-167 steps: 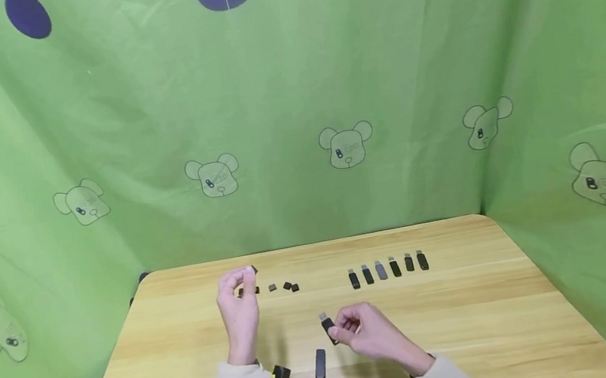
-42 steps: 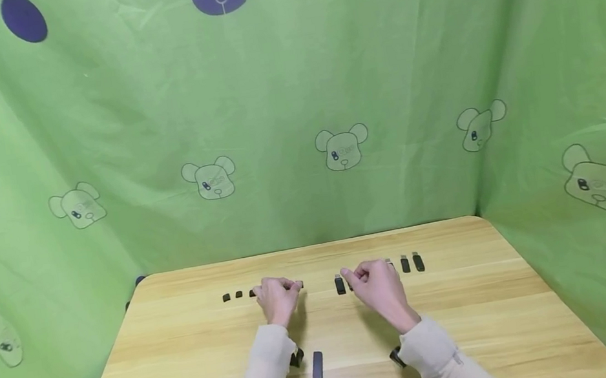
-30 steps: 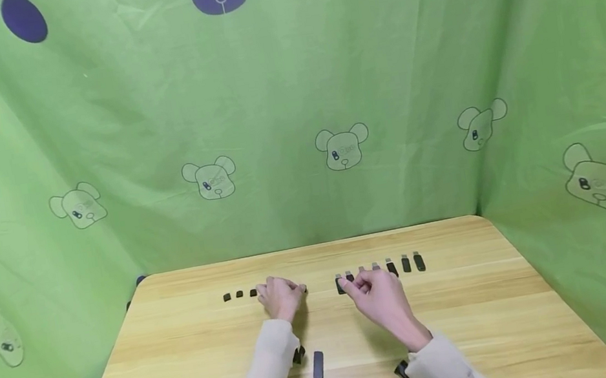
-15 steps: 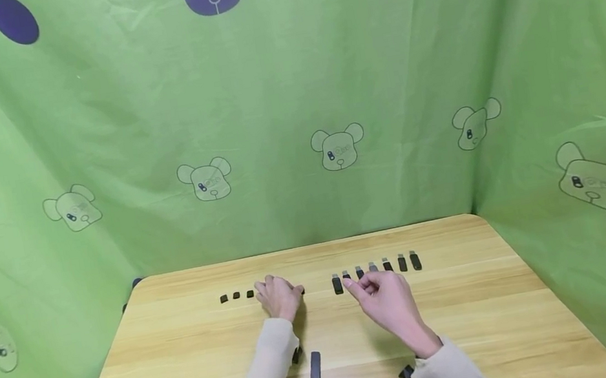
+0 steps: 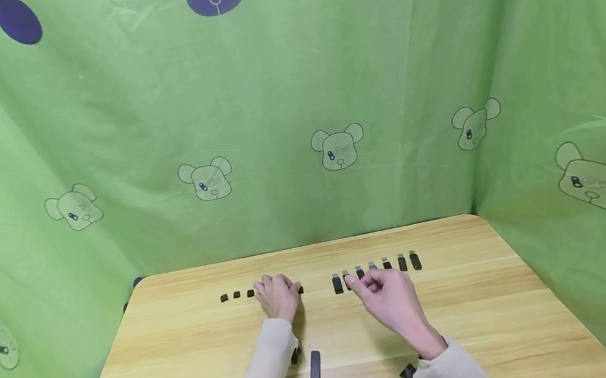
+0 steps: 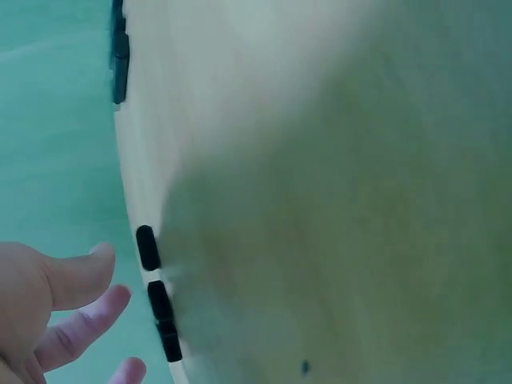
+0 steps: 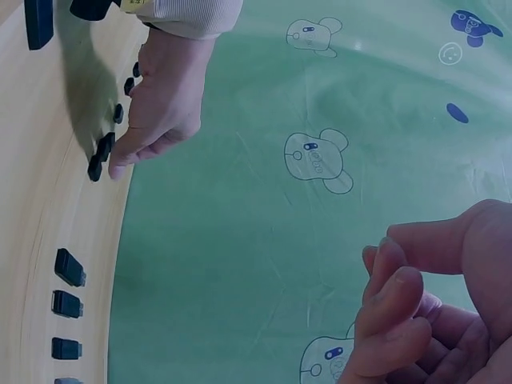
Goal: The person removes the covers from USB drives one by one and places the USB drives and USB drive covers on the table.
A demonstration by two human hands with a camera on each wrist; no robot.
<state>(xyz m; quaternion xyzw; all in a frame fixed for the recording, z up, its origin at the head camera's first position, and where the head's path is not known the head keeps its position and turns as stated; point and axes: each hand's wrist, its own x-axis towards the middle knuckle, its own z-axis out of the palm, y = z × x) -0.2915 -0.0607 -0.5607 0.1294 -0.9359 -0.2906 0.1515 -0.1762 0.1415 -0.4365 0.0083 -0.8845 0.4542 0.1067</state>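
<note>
My left hand (image 5: 278, 297) hovers low over a row of small black USB caps (image 5: 236, 295), hiding some of them; one cap (image 5: 301, 290) shows beside its thumb. In the left wrist view, thumb and fingers (image 6: 80, 280) are spread apart with nothing between them, near several dark caps (image 6: 160, 302). My right hand (image 5: 394, 306) is raised just in front of a row of uncapped USB sticks (image 5: 337, 284), partly covering them. Its fingers (image 7: 392, 312) are loosely curled, thumb against the index finger, and no object shows in them.
One longer dark USB stick (image 5: 315, 367), no metal plug showing, lies alone near the front middle of the wooden table (image 5: 190, 376). Green printed curtain (image 5: 283, 211) surrounds the table's back and sides. Black wrist cameras sit at both cuffs.
Earlier my right hand held a USB stick and my left a cap; the stick now lies at the row's left end, and the caps form a line. Lately the right hand drew back slightly.
</note>
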